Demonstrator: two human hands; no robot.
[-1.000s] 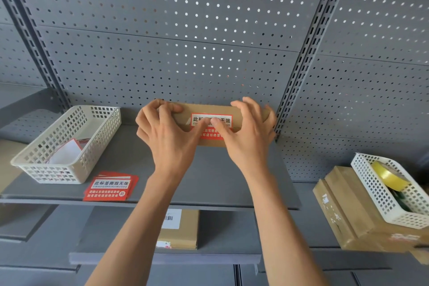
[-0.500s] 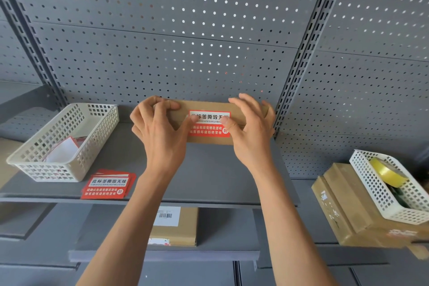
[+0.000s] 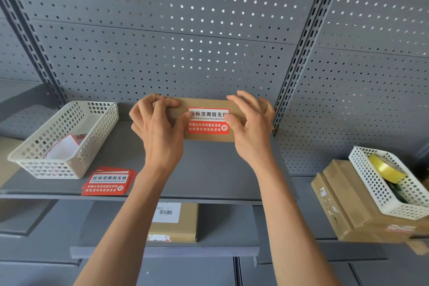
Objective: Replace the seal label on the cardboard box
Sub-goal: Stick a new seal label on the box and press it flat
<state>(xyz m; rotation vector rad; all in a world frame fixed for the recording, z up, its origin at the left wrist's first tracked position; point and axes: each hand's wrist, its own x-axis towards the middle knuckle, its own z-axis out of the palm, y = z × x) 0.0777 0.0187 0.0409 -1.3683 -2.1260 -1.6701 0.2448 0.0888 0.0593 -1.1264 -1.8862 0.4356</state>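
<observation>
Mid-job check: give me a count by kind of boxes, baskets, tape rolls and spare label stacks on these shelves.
Cardboard boxes: 3 (held box, lower-shelf box, right box)
White baskets: 2 (left, right)
Yellow tape rolls: 1
Spare label stacks: 1
Total: 7

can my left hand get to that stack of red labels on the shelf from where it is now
Probably yes. The left hand is at the cardboard box, and the stack of red labels lies lower left on the same shelf, at its front edge, with bare shelf between. The basket sits aside.
</observation>
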